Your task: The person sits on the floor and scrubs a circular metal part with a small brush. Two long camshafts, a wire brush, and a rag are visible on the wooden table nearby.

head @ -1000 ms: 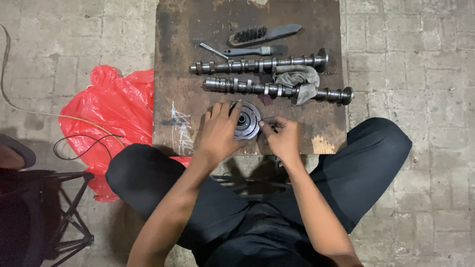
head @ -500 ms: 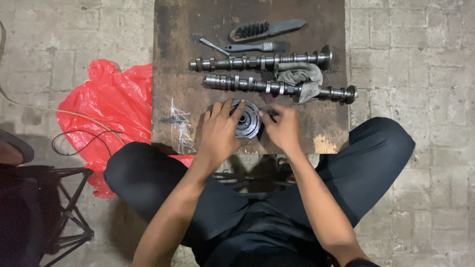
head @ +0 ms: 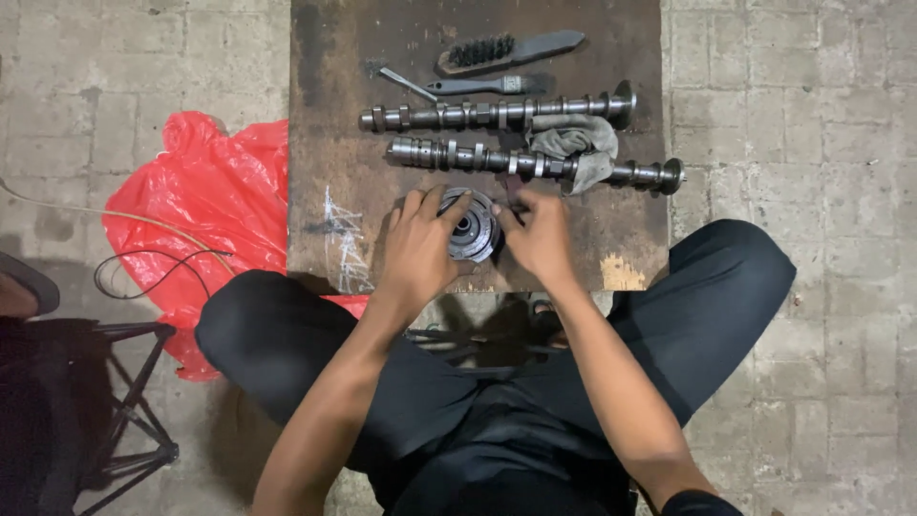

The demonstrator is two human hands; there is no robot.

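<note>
A round metal gear-like part (head: 473, 229) lies on a dark wooden board (head: 325, 143) in front of me. My left hand (head: 420, 250) grips its left side, fingers curled over the rim. My right hand (head: 540, 234) presses against its right side, with a thin dark tool tip showing at the fingertips. Just beyond lie two long metal camshafts, the nearer camshaft (head: 458, 156) and the farther camshaft (head: 478, 115), side by side.
A grey rag (head: 578, 145) drapes over the camshafts. A wire brush (head: 506, 48), a small brush (head: 482, 85) and a thin metal tool (head: 406, 83) lie at the board's far end. A red plastic bag (head: 201, 220) and a cable (head: 143, 277) lie left; a black stand (head: 124, 411) at lower left.
Both hands stay on the round part. My right hand has shifted closer against its right rim. The view has drifted slightly.
</note>
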